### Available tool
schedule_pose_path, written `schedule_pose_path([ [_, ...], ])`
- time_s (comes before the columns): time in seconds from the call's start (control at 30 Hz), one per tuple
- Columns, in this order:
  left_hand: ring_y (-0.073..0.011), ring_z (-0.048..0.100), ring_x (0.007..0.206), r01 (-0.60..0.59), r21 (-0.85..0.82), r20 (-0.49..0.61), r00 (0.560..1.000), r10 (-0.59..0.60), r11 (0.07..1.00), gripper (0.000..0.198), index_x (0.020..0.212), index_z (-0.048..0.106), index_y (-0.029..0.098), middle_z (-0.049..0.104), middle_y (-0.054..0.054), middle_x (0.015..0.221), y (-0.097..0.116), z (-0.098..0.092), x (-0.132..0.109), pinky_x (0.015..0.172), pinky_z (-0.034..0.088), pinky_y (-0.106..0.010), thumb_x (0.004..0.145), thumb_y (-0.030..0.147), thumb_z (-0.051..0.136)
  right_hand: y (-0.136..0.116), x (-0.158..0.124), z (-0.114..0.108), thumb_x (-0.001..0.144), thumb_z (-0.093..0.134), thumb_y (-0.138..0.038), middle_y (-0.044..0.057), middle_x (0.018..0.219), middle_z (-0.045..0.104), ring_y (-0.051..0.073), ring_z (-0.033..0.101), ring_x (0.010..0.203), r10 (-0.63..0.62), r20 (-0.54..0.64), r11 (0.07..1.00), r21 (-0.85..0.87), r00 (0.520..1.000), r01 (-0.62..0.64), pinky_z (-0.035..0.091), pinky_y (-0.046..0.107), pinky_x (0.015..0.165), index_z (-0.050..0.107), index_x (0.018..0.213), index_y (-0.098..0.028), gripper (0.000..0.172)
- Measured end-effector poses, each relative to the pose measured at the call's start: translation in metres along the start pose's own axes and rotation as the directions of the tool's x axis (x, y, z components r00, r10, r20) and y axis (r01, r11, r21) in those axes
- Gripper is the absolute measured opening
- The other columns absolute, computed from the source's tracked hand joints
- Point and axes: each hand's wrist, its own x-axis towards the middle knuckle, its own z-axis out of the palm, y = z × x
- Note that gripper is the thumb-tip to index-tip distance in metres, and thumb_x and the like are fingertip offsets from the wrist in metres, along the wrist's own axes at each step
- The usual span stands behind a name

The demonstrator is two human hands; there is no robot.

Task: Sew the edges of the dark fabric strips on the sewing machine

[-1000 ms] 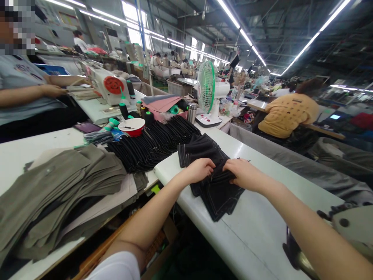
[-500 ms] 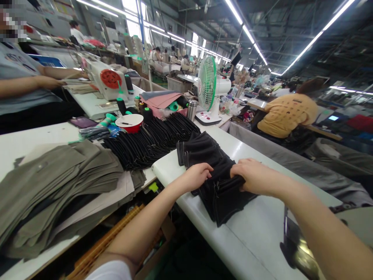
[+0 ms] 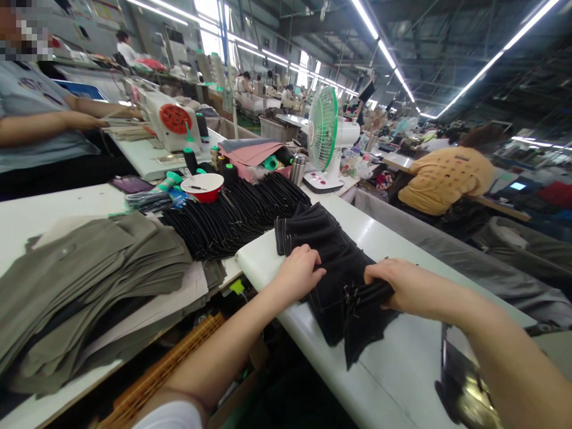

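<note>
Black fabric pieces (image 3: 330, 247) with pale stitching along their edges lie in an overlapping stack on the white table. My left hand (image 3: 301, 271) rests on the stack's near left side, its fingers bent and its thumb apart from the forefinger, with nothing visible between them. At the right side, my right hand (image 3: 393, 283) is closed on the edge of several black pieces, thumb on top and the other fingertips hidden underneath. These gripped pieces are bunched and tilted, with loose thread ends along the near edge and a corner hanging toward me.
Left of the stack stands a long row of folded black pieces (image 3: 241, 211), beside olive fabric panels (image 3: 107, 262). A red-and-white bowl (image 3: 203, 189), a steel flask (image 3: 297, 169) and a fan (image 3: 324, 140) stand behind. Metal machine parts (image 3: 465, 375) are at lower right. Co-workers sit nearby.
My right hand has shifted right and slightly toward me, dragging the gripped black pieces and fanning them from the stack. My left thumb has moved away from its forefinger.
</note>
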Motion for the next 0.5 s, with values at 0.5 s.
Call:
schedule_pose_path([
  [0.5, -0.0136, 0.062, 0.072, 0.008, -0.579, 0.098, 0.993, 0.06, 0.815, 0.014, 0.089, 0.065, 0.018, 0.07, -0.001, 0.083, 0.009, 0.013, -0.017, 0.067, 0.048, -0.023, 0.092, 0.026, 0.053, -0.012, 0.011, 0.004, 0.064, 0.059, -0.005, 0.003, 0.089, 0.068, 0.024, 0.062, 0.086, -0.037, 0.006, 0.996, -0.081, 0.999, 0.037, 0.04, 0.03, 0.071, 0.061, 0.084, -0.024, 0.028],
])
